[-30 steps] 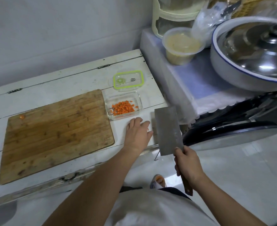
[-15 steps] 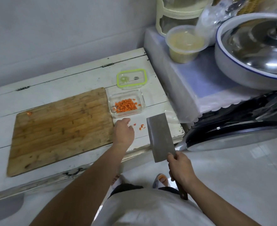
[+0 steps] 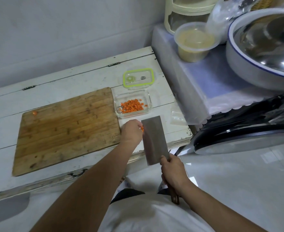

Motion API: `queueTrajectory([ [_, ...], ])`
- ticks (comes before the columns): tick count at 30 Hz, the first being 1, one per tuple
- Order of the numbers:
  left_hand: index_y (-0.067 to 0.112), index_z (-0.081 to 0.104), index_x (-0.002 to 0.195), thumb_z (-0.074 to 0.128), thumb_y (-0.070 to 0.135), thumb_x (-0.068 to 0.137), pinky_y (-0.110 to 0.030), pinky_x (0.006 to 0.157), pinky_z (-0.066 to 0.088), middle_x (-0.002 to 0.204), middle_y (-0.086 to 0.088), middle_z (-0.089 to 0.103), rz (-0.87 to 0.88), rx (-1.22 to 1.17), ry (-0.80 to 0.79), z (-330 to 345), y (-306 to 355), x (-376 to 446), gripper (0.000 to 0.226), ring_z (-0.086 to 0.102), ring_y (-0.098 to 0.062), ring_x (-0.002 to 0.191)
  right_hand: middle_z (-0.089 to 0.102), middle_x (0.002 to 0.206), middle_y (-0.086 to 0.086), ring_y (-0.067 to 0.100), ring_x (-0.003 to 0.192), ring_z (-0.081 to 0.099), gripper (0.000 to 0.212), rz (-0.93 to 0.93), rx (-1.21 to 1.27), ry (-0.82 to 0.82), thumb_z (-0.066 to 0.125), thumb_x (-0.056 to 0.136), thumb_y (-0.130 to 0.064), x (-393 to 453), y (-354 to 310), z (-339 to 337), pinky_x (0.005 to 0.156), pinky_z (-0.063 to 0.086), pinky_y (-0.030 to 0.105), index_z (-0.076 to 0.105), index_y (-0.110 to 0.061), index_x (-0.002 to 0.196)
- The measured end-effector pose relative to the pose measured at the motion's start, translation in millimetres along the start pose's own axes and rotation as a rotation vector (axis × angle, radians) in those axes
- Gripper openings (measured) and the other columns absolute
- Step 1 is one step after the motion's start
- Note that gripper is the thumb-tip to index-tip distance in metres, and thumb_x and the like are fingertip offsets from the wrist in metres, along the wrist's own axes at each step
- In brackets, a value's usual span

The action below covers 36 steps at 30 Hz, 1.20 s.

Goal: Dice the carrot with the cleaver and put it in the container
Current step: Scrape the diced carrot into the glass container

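Two hands: both busy
left hand (image 3: 131, 131): pinching carrot bits (image 3: 142, 128) at cleaver (image 3: 153, 139) edge
right hand (image 3: 173, 171): wrapped round cleaver handle
diced carrot (image 3: 132, 106): in glass container (image 3: 148, 99) on desk (image 3: 87, 77)
lid (image 3: 138, 78): mark unreadable
cutting board (image 3: 67, 128): one carrot bit

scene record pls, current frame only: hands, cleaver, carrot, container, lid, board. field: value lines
left hand: by the cleaver blade, pinching a few stray carrot bits at its fingertips
right hand: grips the cleaver's handle
cleaver: blade flat side up, over the table's front edge
container: clear, open, holds the diced carrot, right of the board
lid: green-rimmed, lying off, behind the container
cutting board: one carrot piece left near its far left corner
table: white, wooden
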<state>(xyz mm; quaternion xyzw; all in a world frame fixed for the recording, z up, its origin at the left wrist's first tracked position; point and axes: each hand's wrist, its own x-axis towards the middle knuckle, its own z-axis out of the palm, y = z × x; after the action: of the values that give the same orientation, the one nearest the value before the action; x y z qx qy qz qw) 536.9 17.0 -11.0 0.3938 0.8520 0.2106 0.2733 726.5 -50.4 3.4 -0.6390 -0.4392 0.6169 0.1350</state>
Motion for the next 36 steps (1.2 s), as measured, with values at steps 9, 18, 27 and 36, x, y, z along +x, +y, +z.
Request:
queueTrajectory([
  [9, 0.014, 0.079, 0.105, 0.054, 0.001, 0.097, -0.024, 0.087, 0.053, 0.101, -0.001, 0.075, 0.137, -0.168, -0.012, -10, 22, -9, 0.029, 0.068, -0.016, 0.092, 0.039, 0.059, 0.007, 0.022, 0.043, 0.039, 0.019, -0.017, 0.086, -0.038, 0.050, 0.098, -0.020, -25, -23, -32, 0.044, 0.042, 0.032, 0.048, -0.008, 0.083],
  [18, 0.014, 0.077, 0.086, 0.064, 0.014, 0.095, -0.028, 0.080, 0.056, 0.087, -0.003, 0.075, 0.276, -0.060, 0.128, -64, 57, 41, 0.017, 0.070, -0.024, 0.085, 0.056, 0.056, 0.014, 0.027, 0.042, 0.052, 0.020, -0.169, -0.092, -0.024, 0.047, 0.093, -0.021, 22, -118, -21, 0.046, 0.043, 0.032, 0.057, -0.007, 0.084],
  [27, 0.015, 0.074, 0.090, 0.057, 0.009, 0.094, -0.039, 0.086, 0.053, 0.100, -0.009, 0.072, 0.198, 0.166, 0.105, -67, 33, 83, 0.018, 0.065, -0.030, 0.100, 0.055, 0.055, 0.012, 0.028, 0.043, 0.053, 0.020, -0.133, -0.156, 0.028, 0.044, 0.092, -0.018, 35, -136, -21, 0.045, 0.049, 0.034, 0.058, -0.007, 0.085],
  [36, 0.015, 0.065, 0.132, 0.044, 0.015, 0.106, -0.028, 0.097, 0.048, 0.120, 0.004, 0.071, 0.144, -0.209, 0.173, -111, -15, 76, 0.033, 0.063, -0.014, 0.104, 0.054, 0.052, 0.009, 0.030, 0.043, 0.055, 0.021, -0.181, -0.225, 0.077, 0.045, 0.094, -0.022, 34, -143, -20, 0.055, 0.057, 0.049, 0.060, -0.008, 0.090],
])
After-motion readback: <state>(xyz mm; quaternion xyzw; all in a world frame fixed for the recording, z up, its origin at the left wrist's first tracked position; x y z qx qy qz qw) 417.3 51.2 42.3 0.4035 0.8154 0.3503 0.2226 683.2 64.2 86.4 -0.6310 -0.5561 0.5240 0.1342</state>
